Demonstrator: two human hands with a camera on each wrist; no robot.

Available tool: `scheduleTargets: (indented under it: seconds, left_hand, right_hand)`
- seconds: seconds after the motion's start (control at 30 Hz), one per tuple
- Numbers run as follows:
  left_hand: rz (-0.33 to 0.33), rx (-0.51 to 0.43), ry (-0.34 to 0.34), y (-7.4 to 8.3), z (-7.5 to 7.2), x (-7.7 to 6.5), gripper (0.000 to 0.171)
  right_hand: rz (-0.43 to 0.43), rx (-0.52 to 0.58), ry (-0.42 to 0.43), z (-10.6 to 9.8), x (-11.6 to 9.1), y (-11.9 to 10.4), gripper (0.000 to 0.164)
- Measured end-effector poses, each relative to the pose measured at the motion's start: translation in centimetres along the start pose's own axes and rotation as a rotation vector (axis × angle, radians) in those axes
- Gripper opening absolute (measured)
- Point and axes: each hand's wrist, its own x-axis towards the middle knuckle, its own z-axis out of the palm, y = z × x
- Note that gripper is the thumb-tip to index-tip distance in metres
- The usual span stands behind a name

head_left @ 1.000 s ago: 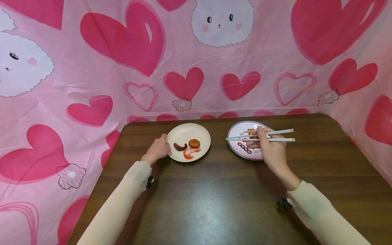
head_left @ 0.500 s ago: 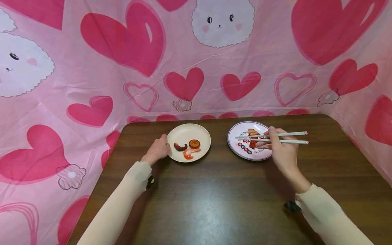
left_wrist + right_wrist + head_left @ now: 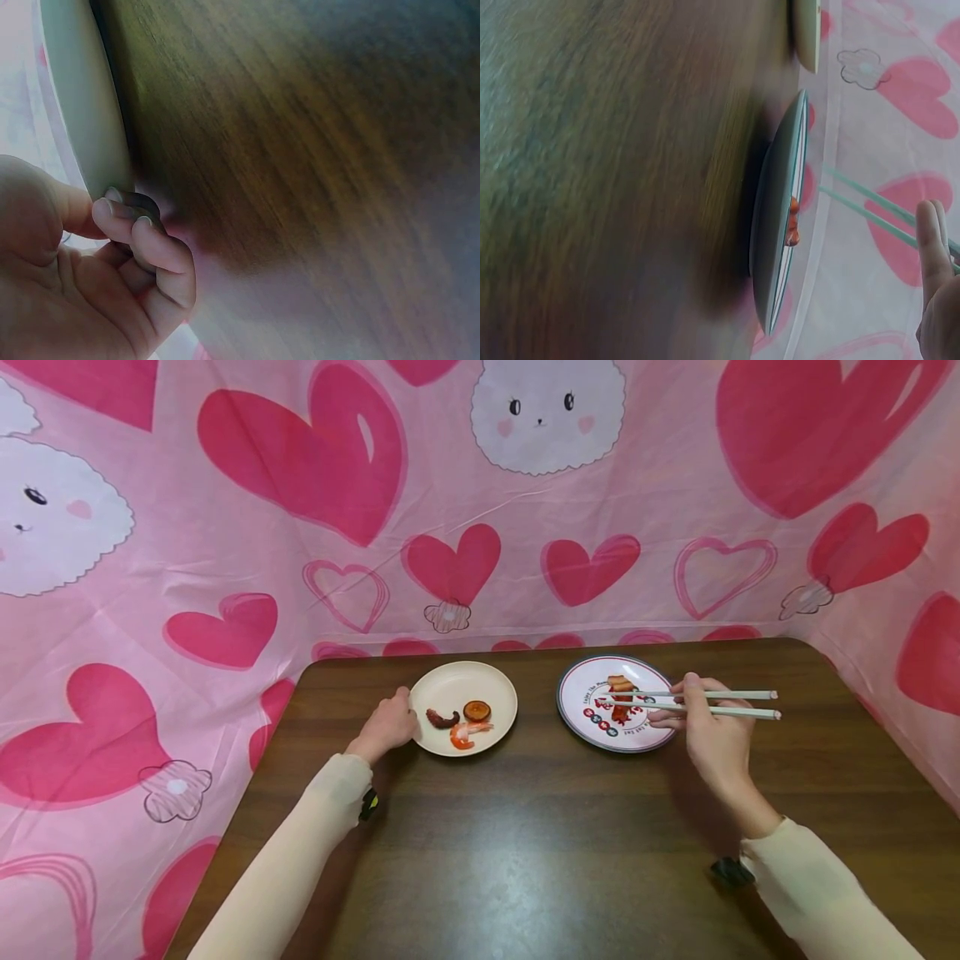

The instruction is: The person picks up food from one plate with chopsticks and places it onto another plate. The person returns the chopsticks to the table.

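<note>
Gripping left hand (image 3: 386, 724): fingers curled on the rim of the cream plate (image 3: 465, 681); shrimp (image 3: 461, 741), octopus tentacle (image 3: 442, 720) and mushroom slice (image 3: 477, 711) lie on it
Right hand (image 3: 716, 731): fingers bent round pale green chopsticks (image 3: 870, 217), tips slightly parted
Browned meat (image 3: 621, 686): on the printed plate (image 3: 576, 693), under the chopsticks, ungrasped
Chopstick tips (image 3: 825, 189): closing unevenly, they might let the meat slip

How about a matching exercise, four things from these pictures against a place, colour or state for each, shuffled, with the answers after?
Column one:
1. Shrimp
2. Left hand
3. Chopsticks
4. Table

Column two:
A. Gripping the edge of the cream plate
B. Brown, wood-grained
C. Lying on the cream plate
D. Held in the right hand

Right pairs: 1-C, 2-A, 3-D, 4-B.
</note>
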Motion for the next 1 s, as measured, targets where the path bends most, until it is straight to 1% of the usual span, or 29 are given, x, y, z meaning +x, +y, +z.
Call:
scheduleTargets:
  seconds: [0.03, 0.27, 0.43, 0.57, 0.63, 0.73, 1.0]
  left_hand:
    - [0.0, 0.001, 0.0, 0.0, 0.0, 0.0, 0.042]
    - [-0.009, 0.001, -0.006, 0.0, 0.1, 0.0, 0.043]
    - [-0.005, 0.003, -0.001, 0.0, 0.1, 0.0, 0.042]
    - [0.0, 0.012, 0.008, -0.1, 0.1, 0.1, 0.04]
    - [0.0, 0.011, 0.006, -0.1, 0.1, 0.1, 0.04]
    - [0.002, 0.008, 0.003, -0.2, 0.1, 0.1, 0.04]
    - [0.003, 0.011, 0.009, -0.1, 0.1, 0.0, 0.039]
  right_hand:
    - [-0.001, 0.004, 0.006, -0.1, 0.0, 0.0, 0.047]
    - [-0.029, 0.016, 0.059, -0.5, -0.1, 0.1, 0.033]
    - [-0.034, -0.007, 0.079, -0.9, -0.4, 0.1, 0.034]
    - [-0.003, -0.037, 0.101, -1.2, -0.7, 0.0, 0.036]
    - [0.01, -0.05, 0.11, -1.3, -0.8, 0.0, 0.034]
    - [0.02, -0.049, 0.115, -1.3, -1.1, -0.1, 0.032]
    - [0.014, -0.023, 0.127, -1.5, -1.3, -0.1, 0.031]
